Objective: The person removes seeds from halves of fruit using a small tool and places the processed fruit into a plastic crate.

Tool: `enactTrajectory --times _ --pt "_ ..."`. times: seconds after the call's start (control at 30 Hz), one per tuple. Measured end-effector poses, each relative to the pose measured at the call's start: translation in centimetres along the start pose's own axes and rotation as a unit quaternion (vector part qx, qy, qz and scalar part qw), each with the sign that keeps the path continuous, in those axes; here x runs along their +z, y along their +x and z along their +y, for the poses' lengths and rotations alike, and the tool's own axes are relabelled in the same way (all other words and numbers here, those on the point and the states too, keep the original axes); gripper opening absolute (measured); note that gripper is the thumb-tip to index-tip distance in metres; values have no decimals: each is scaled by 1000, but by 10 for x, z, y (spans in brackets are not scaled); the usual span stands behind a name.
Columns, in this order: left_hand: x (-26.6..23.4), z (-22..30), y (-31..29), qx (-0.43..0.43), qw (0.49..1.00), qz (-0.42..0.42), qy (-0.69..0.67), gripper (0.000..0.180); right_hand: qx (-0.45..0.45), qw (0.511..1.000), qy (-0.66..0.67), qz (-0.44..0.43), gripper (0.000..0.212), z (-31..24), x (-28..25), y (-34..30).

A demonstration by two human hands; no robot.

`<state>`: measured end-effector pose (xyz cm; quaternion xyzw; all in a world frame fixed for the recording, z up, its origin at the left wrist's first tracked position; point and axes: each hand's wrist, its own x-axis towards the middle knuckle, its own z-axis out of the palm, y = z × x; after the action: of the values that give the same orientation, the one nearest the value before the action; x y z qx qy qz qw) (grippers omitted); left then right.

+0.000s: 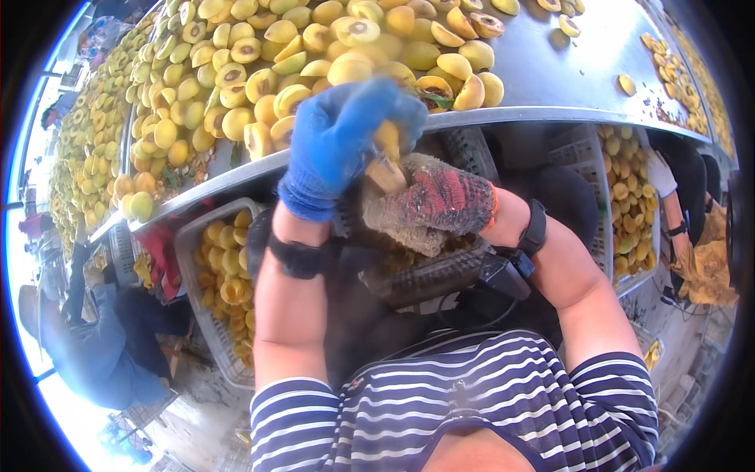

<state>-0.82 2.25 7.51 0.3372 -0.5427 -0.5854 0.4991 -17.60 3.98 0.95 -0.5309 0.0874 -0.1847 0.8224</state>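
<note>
The blue-gloved left hand [346,141] grips a yellow fruit [386,140] at the edge of the bench [578,67]; the right hand [436,200] grips a wooden tool [385,174] just below it. Sound technique would keep the fruit steady and the tool controlled.

Fruit-processing workplace: long metal table [566,72] heaped with halved yellow fruit [244,51] (apricot-like), filled plastic crates [198,315], co-workers [118,358] alongside.
</note>
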Motion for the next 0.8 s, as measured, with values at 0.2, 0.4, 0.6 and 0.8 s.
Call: enactTrajectory --times 0.2,0.4,0.6,0.8 --pt "-5 -2 -5 -13 994 -95 53 41 -6 978 -205 -33 33 -17 -1 -14" --pt "-16 -7 -26 23 994 103 28 59 32 999 8 -14 32 -35 -5 -25" --pt "-25 26 -77 35 973 214 84 58 83 987 66 122 43 -37 3 -32" --pt "-112 69 -180 14 728 365 580 40 99 988 -56 106 28 -78 21 -39"
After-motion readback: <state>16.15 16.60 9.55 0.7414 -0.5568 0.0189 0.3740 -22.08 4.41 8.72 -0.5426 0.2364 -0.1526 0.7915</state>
